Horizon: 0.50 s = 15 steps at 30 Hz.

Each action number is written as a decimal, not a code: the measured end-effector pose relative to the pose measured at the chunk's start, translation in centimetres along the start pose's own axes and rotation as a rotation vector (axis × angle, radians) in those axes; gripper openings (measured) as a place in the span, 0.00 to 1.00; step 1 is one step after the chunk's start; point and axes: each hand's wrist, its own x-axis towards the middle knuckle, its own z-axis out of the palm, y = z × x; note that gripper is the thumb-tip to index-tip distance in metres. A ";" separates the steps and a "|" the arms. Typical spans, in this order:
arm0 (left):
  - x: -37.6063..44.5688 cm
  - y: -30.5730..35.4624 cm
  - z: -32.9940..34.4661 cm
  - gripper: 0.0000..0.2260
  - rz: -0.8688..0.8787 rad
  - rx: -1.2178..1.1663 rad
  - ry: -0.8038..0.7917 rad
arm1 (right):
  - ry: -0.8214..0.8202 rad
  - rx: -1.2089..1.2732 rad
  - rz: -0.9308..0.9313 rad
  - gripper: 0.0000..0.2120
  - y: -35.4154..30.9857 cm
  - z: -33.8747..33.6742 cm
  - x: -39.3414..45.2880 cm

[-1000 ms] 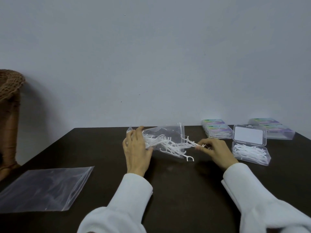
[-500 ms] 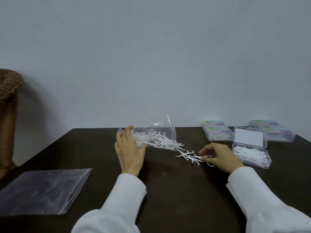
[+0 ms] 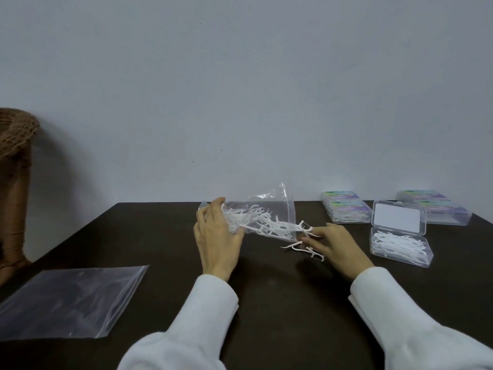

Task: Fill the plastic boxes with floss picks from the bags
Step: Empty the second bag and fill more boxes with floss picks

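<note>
A: Clear plastic bag (image 3: 269, 209) at 12 o'clock from us, lifted and tipped. Our left hand (image 3: 217, 236) is curled round its closed end, mouth facing 3 o'clock, most floss picks (image 3: 262, 224) inside.

B: Right hand?

A: Right hand (image 3: 333, 243) sits at the bag mouth, fingers bent onto a few loose picks (image 3: 304, 248) on the dark table (image 3: 160, 236) — looks like a pinch, but we can't tell exactly which picks it has.

B: Where's the box?

A: Open box (image 3: 401, 249) at 3 o'clock of that hand, lid up, partly filled. Closed boxes (image 3: 345, 210) behind it at 1 o'clock. Empty flat bag (image 3: 66, 300) at 8 o'clock.

B: Risks?

A: We'd say tip the bag further and the lot slides out — picks scatter over the table. They're hooked together too, so a pull may drag a tangle and drop some short of the box.
</note>
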 end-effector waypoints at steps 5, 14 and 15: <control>0.3 -0.6 -0.3 0.30 -0.100 0.007 0.024 | 0.031 0.026 0.049 0.09 0.3 -0.7 -0.4; 0.7 -1.0 -0.4 0.30 -0.149 0.003 0.064 | -0.091 -0.143 0.105 0.09 0.5 -0.9 -0.6; 0.6 -0.9 -0.4 0.30 -0.148 -0.001 0.063 | -0.089 -0.178 0.099 0.10 0.3 -1.0 -0.7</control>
